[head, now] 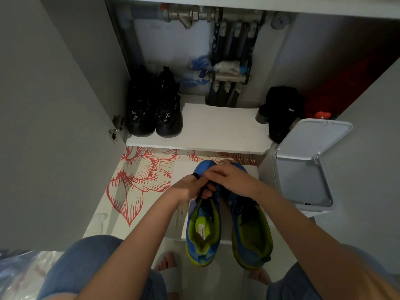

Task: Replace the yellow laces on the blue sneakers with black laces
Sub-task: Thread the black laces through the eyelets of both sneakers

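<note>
Fingers [207, 190] of your left hand [188, 188] are curled round a black lace [202, 192], which runs from the grip down toward the eyelet rows of the left sneaker [203, 226]. The fingers of your right hand [229, 177] are bent and bunched together, their tips meeting the left hand at the far side of the lace; whether they pinch it cannot be told. A dark loop [195, 176] sits on a left-hand finger just beside those tips; lace or ring, it cannot be told.

Both hands lie over the far half of the left sneaker, whose blue toe shows beyond them. The sneaker is blue with a yellow-green lining, heel toward you, tongue laid open. The right sneaker [251, 230] stands just beside it, pointing the same way, with dark lacing crossing its throat.

Both sneakers stand on a white sheet [179, 169] that lies on a floor covering with red flowers [138, 176]. To the right stands a white bin [303, 169], lid raised.

Beyond, the cabinet shelf [216, 126] carries a pair of black shoes [153, 109] at its left end and a black cap [281, 105] at its right, with pipework [229, 50] behind. The open cabinet door [54, 105] fills the left. Nearest you are your denim-clad knees [82, 267].
</note>
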Demonstrator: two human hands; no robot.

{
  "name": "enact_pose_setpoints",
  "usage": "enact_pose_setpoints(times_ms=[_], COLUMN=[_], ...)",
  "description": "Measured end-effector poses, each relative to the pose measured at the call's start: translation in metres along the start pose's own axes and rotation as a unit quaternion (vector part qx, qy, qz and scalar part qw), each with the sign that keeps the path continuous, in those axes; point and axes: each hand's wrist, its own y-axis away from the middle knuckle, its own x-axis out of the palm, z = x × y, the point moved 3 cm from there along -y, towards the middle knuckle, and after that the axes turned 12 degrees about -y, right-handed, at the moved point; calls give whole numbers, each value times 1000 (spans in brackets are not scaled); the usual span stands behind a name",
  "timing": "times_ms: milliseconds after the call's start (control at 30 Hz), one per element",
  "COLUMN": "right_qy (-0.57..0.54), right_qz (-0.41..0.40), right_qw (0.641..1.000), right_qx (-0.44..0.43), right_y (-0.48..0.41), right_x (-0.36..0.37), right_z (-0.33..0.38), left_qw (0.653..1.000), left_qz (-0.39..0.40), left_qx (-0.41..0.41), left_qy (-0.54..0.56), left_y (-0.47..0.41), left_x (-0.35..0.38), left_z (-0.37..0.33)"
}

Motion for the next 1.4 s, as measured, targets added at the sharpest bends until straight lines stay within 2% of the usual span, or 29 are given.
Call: enact_pose_setpoints(times_ms=[67,133,200,267,333,400,433,500,533,567,633,733,833,900,1000,1100,1167,1233,1267,1333,1400], right_qy=[81,71,14,33,39,22,7,-19,-38,-65,-93,-172,-235,-234,-212,-119,69,237,285,305,264], right_qz=[-29,-27,20,77,135,120,63,-60,-77,-68,-25,-22,-11,14,-7,-43,-66,-146,-195,-286,-309], right_qw=[996,997,1000,995,987,988,993,995,994,994,994,982,968,968,973,991,995,959,934,903,910], right_qx=[-22,-20,12,47,77,97,99,76,67,64,59,79,91,94,88,45,11,-59,-91,-97,-83], right_y=[2,7,14,23,31,33,30,21,17,13,6,2,2,2,1,-1,0,4,5,8,10], right_x=[-8,-11,-7,-5,-3,-3,-5,-7,-4,1,15,22,16,13,13,12,10,6,2,-12,-25], right_z=[-4,-1,4,10,14,10,5,-4,-7,-8,-10,-11,-16,-18,-20,-16,-10,-2,-1,-5,-12], left_qw=[1000,999,997,996,997,993,977,901,871,860,865,887,909,937,965,971,973,974,975,976,978], left_qz=[8,-14,-41,-57,-52,-64,-92,-160,-189,-211,-232,-248,-254,-247,-227,-220,-212,-206,-207,-207,-203], left_qx=[-17,-38,-62,-72,-46,-16,5,63,91,113,154,176,165,146,98,80,74,70,69,63,50], left_qy=[20,27,10,-10,-17,-94,-191,-398,-444,-451,-416,-346,-286,-201,-87,-57,-56,-54,-52,-39,-16], left_y=[-1,-1,-2,0,1,2,1,1,3,4,5,4,4,4,6,8,9,10,9,8,7], left_x=[-1,-4,-6,-8,-8,-10,-13,-12,-9,-5,2,2,2,2,1,-3,-3,-2,-2,-2,-4], left_z=[3,8,11,12,10,8,7,3,1,-1,-2,0,5,8,10,9,9,10,10,11,13])
